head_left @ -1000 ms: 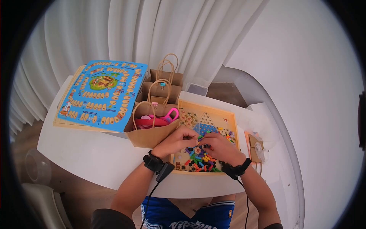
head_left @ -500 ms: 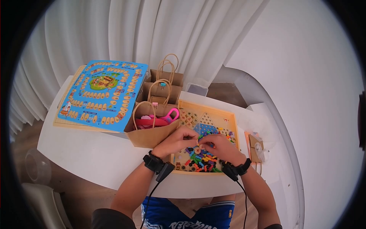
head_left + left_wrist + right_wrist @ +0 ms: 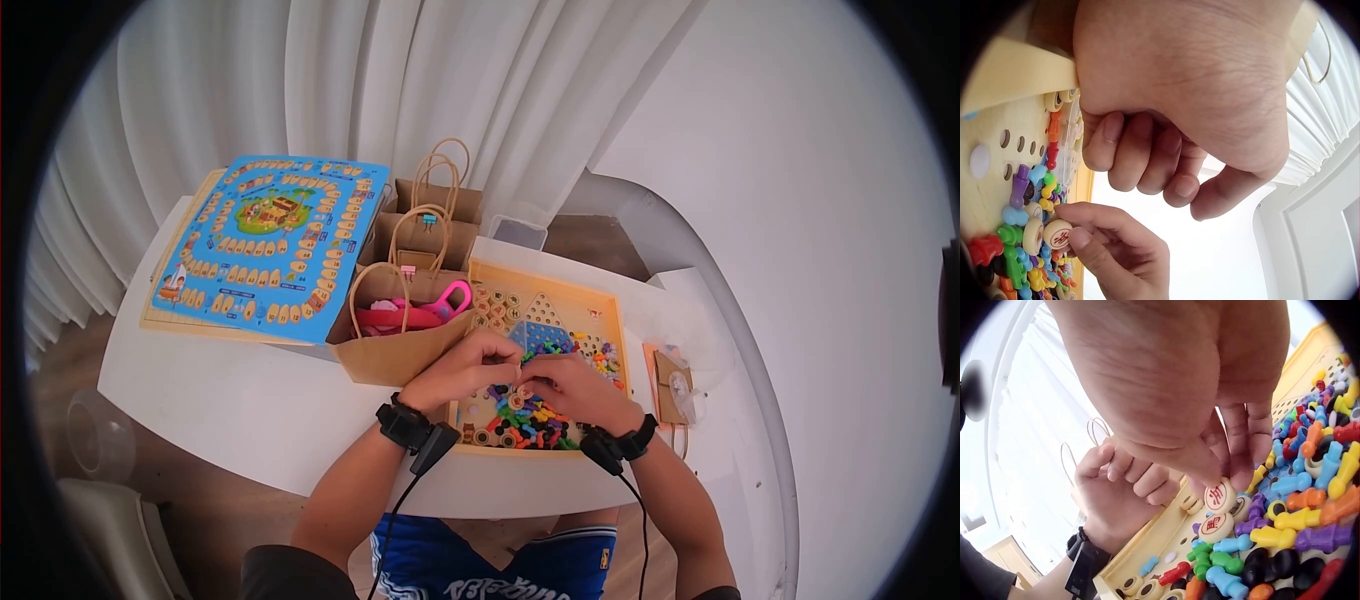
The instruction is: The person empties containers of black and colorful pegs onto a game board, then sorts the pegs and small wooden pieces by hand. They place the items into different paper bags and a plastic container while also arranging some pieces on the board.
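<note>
My right hand (image 3: 578, 388) pinches a round wooden Chinese chess piece (image 3: 1219, 496) with a red character, between thumb and fingertips. It hovers low over the heap in the wooden box (image 3: 603, 300). A second red-marked chess piece (image 3: 1216, 527) lies just under it, among colourful plastic pegs (image 3: 1272, 537). To the left, my left hand (image 3: 466, 372) hangs above the box with its fingers curled inward. Thumb and index tip come close together in the left wrist view, where nothing shows between them; the inside of the palm is hidden.
Paper bags (image 3: 400, 358) stand left of the box, the nearest holding pink scissors (image 3: 452, 300). A blue game board (image 3: 270, 250) lies at the far left of the white table (image 3: 220, 400). A small brown bag (image 3: 672, 390) sits on the right.
My right hand has shifted slightly left and toward me, its fingertips drawing down to the chess piece. My left hand has stayed nearly still.
</note>
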`<move>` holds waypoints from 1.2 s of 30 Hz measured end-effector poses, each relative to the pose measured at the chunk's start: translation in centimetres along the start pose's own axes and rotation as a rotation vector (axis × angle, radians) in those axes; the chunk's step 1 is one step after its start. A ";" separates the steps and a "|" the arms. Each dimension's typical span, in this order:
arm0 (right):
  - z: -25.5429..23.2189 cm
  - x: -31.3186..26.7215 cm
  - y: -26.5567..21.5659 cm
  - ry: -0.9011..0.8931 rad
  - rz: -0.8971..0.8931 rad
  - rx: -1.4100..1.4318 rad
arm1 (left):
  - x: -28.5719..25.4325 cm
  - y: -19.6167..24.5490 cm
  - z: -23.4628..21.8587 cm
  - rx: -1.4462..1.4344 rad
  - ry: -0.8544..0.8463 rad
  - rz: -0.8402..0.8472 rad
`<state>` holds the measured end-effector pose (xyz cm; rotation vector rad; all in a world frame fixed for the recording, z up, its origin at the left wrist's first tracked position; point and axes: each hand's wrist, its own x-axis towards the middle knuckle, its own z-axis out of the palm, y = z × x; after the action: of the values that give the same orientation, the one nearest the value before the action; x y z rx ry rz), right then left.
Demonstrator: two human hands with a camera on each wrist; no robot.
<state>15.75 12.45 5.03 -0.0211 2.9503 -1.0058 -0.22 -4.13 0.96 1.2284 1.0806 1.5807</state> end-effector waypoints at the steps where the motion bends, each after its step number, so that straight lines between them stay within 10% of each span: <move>1: 0.1 0.0 -0.1 0.001 0.000 0.000 | 0.0 0.0 0.0 0.000 -0.001 0.000; 36: -2.3 -4.2 1.7 -0.040 0.109 -0.311 | 0.2 -0.7 -0.4 0.021 -0.018 0.013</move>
<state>19.85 15.24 5.88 0.1113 2.9996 -0.5215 -0.51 -3.85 0.31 1.2634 1.0823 1.5688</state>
